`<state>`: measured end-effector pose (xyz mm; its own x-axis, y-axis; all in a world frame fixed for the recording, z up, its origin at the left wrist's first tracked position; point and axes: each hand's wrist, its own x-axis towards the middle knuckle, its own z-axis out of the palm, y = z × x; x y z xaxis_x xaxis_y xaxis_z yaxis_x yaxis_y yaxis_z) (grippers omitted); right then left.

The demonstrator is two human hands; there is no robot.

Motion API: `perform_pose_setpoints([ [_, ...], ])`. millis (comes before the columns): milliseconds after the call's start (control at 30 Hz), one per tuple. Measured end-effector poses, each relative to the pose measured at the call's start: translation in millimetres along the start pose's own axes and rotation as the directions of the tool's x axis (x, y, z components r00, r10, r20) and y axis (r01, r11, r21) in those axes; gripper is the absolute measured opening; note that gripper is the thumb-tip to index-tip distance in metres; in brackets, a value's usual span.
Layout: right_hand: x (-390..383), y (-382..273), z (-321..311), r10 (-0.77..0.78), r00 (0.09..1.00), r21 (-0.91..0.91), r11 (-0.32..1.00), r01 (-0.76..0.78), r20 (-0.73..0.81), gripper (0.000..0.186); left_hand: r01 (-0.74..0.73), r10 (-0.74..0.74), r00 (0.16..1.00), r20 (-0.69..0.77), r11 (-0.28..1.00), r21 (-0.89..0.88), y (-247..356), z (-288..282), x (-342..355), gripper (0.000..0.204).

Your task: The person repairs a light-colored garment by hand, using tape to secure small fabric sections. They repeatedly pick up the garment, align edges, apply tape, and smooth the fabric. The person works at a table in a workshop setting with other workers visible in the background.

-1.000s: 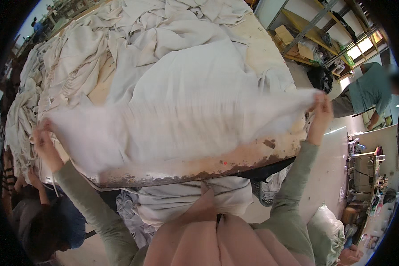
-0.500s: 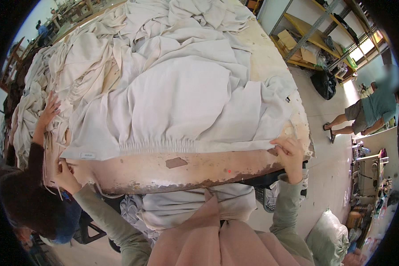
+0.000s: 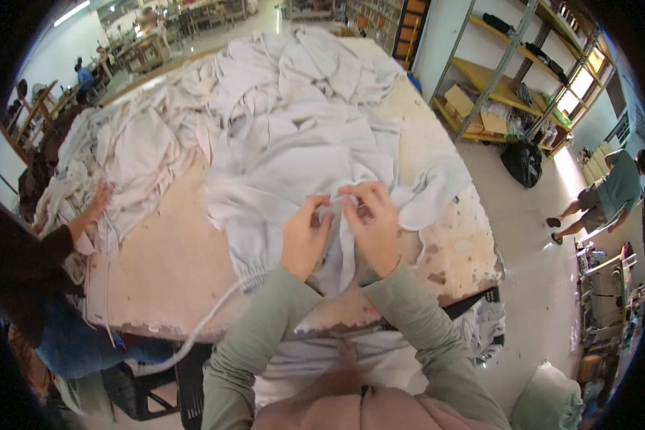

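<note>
Pinching a bunched fold of pale grey garment point(image 3: 294, 208) w/ both hands, left hand point(image 3: 304, 240) & right hand point(image 3: 371, 228) side by side, worn table point(image 3: 172, 272), co-worker's hand point(image 3: 97, 204) at far left.

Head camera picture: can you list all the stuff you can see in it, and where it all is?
pale garment: one, off-white, on the table in front of the person, pinched by both hands
cloth pile: one big heap, off-white, over the far and left part of the table
table: one, worn beige top with chipped front edge
cord: one, white, hanging off the front edge
co-worker's hand: one, on the cloth at the left
shelves: yellow boards on metal frames, upper right, with boxes
black bag: one, on the floor below the shelves
person walking: one, green top, far right
left hand: on the garment
right hand: on the garment
</note>
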<state>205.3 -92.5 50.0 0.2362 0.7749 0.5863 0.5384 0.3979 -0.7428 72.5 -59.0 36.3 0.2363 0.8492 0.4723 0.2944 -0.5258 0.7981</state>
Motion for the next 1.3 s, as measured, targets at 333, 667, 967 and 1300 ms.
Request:
perform_pose_setpoints([
  [333, -19, 26, 37, 0.306, 0.939, 0.440, 0.830, -0.344, 0.158, 0.047, 0.109, -0.120, 0.991, -0.060, 0.981, -0.162, -24, 11, -14, 0.031],
  [667, -17, 17, 28, 0.104, 0.985, 0.219, 0.967, -0.132, 0.135, 0.025, 0.119, -0.148, 0.984, -0.103, 0.962, -0.246, -25, 7, -15, 0.031],
  [967, -13, 25, 25, 0.181, 0.965, -0.029, 0.983, -0.179, 0.191, 0.025, 0.089, -0.095, 0.994, -0.049, 0.989, -0.119, -30, 4, -15, 0.020],
  [1300, -1, 44, 16, 0.472, 0.766, 0.470, 0.607, -0.641, 0.436, 0.022, 0.261, -0.256, 0.965, 0.055, 0.952, -0.160, -16, 6, -17, 0.015],
])
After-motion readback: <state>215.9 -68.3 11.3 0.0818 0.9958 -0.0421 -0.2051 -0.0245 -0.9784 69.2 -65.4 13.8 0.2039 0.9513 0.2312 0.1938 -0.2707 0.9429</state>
